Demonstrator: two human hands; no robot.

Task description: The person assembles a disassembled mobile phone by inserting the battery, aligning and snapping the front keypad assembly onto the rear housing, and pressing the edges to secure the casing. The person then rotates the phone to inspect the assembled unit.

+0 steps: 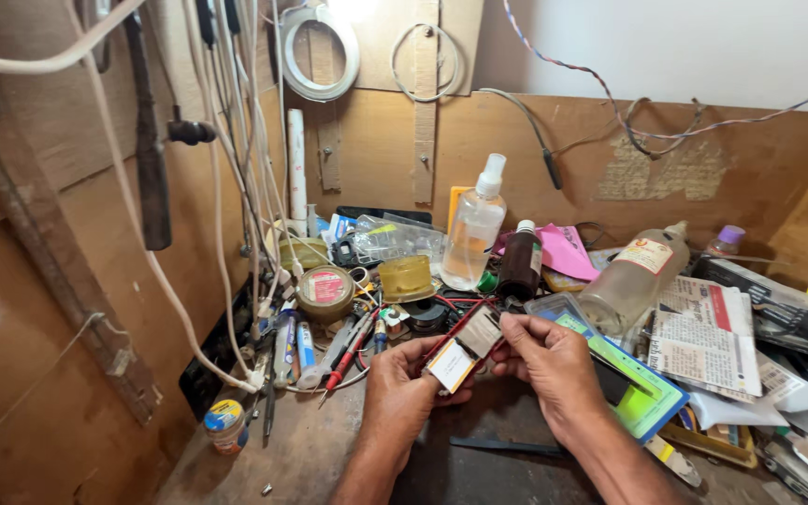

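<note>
Both hands, the left hand (402,382) and right hand (544,360), are pinching a small red-framed rectangular module (465,348) between them, best gripped by its edges.

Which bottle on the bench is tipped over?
The large clear bottle with the red-and-white label, leaning on the clutter right of the hands. The spray bottle and small dark brown bottle stand upright.

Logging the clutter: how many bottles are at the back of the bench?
4: clear spray bottle, dark brown bottle, large tilted clear bottle, small purple-capped one far right. Clutter may hide others.
</note>
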